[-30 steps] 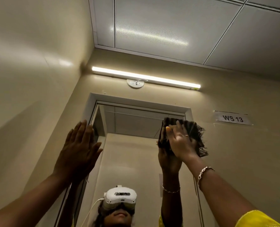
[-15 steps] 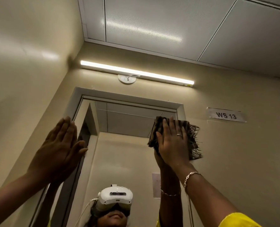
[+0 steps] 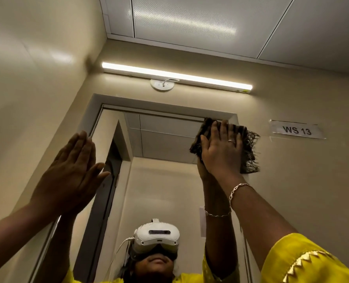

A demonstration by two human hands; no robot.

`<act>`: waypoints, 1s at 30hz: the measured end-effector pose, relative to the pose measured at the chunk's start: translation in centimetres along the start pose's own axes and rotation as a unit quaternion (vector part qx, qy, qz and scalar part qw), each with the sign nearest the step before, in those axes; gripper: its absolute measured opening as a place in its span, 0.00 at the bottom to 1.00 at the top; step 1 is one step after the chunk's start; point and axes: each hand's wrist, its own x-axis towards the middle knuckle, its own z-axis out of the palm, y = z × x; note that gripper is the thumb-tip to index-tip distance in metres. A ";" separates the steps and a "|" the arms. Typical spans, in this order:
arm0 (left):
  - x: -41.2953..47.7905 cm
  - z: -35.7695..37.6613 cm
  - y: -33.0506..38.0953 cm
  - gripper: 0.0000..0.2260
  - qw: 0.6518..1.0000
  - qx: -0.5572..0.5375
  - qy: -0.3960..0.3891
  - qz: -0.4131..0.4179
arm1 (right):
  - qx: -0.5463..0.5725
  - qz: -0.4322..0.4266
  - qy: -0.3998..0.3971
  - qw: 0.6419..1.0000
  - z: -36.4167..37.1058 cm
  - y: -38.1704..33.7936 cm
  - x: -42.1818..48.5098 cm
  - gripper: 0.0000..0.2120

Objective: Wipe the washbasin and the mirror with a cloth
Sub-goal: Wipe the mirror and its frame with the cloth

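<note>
The mirror (image 3: pixel 163 139) hangs on the beige wall in a pale frame and shows the person in a white headset. My right hand (image 3: pixel 222 152) presses a dark fringed cloth (image 3: pixel 248 148) flat against the mirror's upper right corner, partly over the frame. My left hand (image 3: pixel 71 172) is flat and open, fingers together, against the mirror's left frame edge. The washbasin is out of view.
A lit tube lamp (image 3: pixel 175 76) runs along the wall above the mirror. A paper label reading WS 13 (image 3: pixel 296 130) is stuck to the wall at the right. A side wall (image 3: pixel 26 78) closes in at the left.
The right hand with the cloth has slid rightward along the mirror's top, onto the frame corner. The left hand stays flat at the left edge. The camera has shifted a little.
</note>
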 end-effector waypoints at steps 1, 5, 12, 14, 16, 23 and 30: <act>0.0 0.0 0.0 0.37 1.000 -0.005 0.004 -0.001 | 0.001 0.018 0.005 1.000 0.1 -0.3 -0.1 0.27; 0.0 -0.1 0.3 0.41 0.999 -0.032 0.032 -0.002 | 0.014 0.066 0.016 0.998 0.4 -1.5 0.4 0.27; -0.1 -0.8 1.2 0.50 0.997 -0.077 0.028 -0.011 | 0.049 0.090 0.019 0.995 0.7 -4.4 0.2 0.26; -0.1 -1.0 1.2 0.49 0.997 -0.071 0.026 -0.003 | 0.052 0.074 0.018 0.996 0.8 -6.1 0.0 0.26; -0.1 -0.9 1.1 0.45 0.999 -0.047 0.020 0.019 | 0.052 0.043 0.014 0.998 1.1 -8.5 -0.2 0.26; -0.1 -1.1 1.1 0.46 0.982 -0.180 0.055 -0.026 | 0.082 0.006 0.003 0.997 2.1 -15.4 -0.4 0.27; -0.5 -2.1 1.8 0.40 0.947 -0.309 0.065 -0.057 | 0.109 -0.060 -0.022 0.992 2.6 -21.0 -0.8 0.27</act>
